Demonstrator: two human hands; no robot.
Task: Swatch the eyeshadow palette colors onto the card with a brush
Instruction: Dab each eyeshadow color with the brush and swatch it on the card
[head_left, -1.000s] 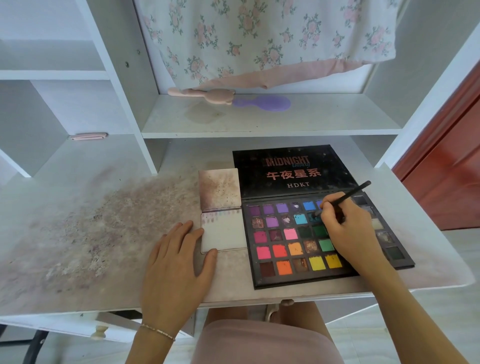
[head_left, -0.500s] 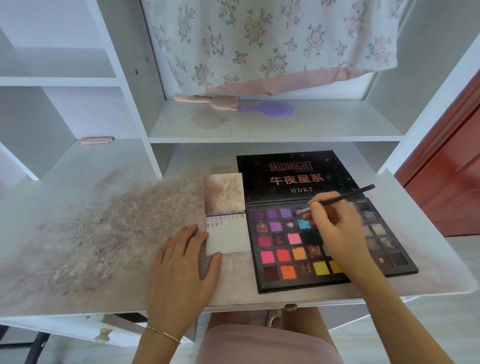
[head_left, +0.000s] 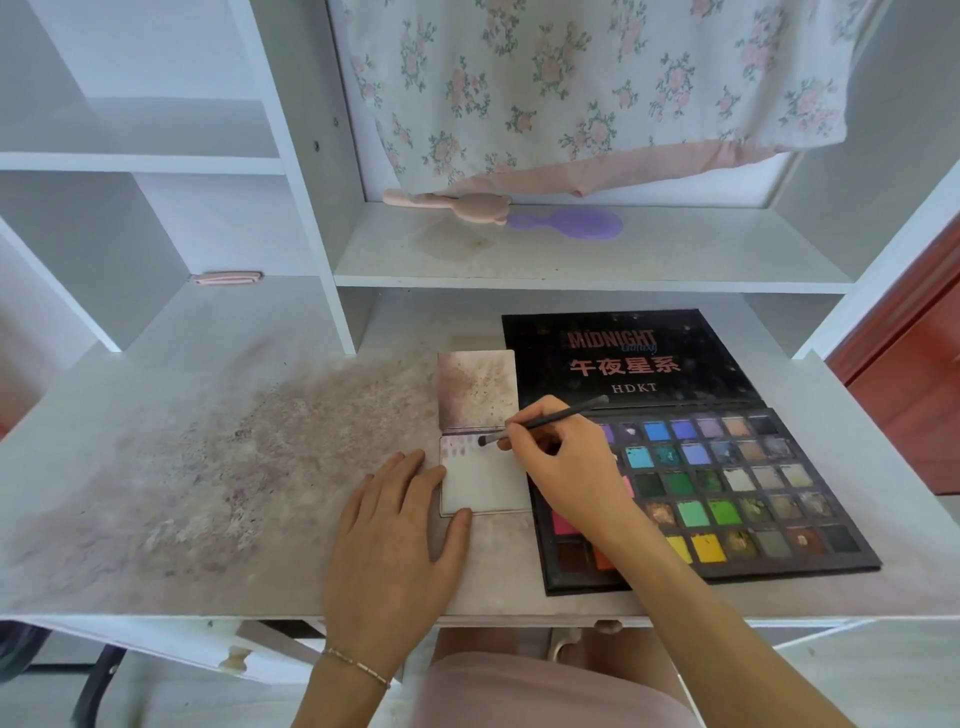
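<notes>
Brush (head_left: 540, 420) pinched in right hand (head_left: 569, 473), tip on card (head_left: 480, 486)

On the desk (head_left: 156, 415) the card (head_left: 483, 488) lies just left of the open palette (head_left: 727, 493), the left hand (head_left: 395, 540) flat at the card's left edge, the right hand (head_left: 566, 478) holding the brush (head_left: 545, 420) tip on the card's far end.

Right hand (head_left: 566, 478) with brush (head_left: 540, 422), tip seemingly on card (head_left: 485, 483); left hand (head_left: 395, 540) flat beside card.
</notes>
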